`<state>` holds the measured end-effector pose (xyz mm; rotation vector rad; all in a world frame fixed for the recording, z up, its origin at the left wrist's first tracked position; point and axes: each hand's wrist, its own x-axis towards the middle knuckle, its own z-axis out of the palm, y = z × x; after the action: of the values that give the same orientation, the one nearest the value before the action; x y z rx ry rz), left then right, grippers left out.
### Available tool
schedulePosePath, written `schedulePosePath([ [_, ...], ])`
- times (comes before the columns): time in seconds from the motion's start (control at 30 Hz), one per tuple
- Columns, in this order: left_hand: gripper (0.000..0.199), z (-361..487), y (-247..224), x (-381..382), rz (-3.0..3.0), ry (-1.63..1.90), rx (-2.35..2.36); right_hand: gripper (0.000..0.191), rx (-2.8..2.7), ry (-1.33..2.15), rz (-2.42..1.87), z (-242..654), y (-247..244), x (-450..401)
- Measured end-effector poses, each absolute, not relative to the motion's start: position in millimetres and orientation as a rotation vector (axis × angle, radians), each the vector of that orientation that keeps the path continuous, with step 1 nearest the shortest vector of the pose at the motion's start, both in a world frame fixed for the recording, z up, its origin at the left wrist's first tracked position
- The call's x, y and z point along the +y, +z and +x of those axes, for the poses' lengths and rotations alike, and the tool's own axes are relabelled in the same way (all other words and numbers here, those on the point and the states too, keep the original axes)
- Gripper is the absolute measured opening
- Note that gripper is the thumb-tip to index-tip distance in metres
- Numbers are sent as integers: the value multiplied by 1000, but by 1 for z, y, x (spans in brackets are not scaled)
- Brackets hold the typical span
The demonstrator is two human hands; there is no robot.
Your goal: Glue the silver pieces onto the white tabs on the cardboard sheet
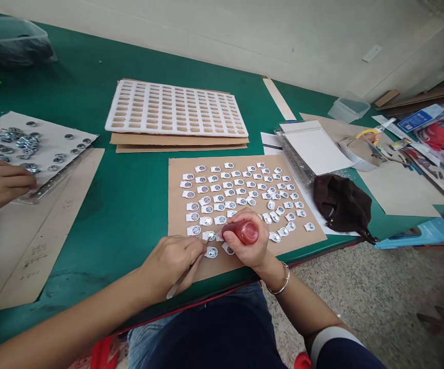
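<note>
My right hand [249,251] is wrapped round a small red squeeze bottle [247,232], its base facing me and its nozzle pointing left and down. My left hand [175,259] pinches a pair of metal tweezers [183,278]; their tip meets one small white tag with a round silver piece [211,236]. The bottle's nozzle is close to that same tag, and I cannot tell whether it touches. Many similar tags lie in loose rows on a brown cardboard sheet [179,169] under my hands. Some are hidden behind my right hand.
Another person's hand [2,184] rests at the left by a white sheet [50,177] with loose silver round pieces. A white slotted tray [175,132] lies on cardboard at the back. A dark brown pouch [340,202], white paper [316,146] and yellow-handled scissors [367,133] are at the right.
</note>
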<state>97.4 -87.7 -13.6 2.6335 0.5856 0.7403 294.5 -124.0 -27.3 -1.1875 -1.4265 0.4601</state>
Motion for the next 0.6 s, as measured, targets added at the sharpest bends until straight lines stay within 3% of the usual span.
schedulePosePath([
  [0.6, 11, 97, -17, -88, 2641, 721, 624, 24, -1438, 458, -1194, 294, -26, -124],
])
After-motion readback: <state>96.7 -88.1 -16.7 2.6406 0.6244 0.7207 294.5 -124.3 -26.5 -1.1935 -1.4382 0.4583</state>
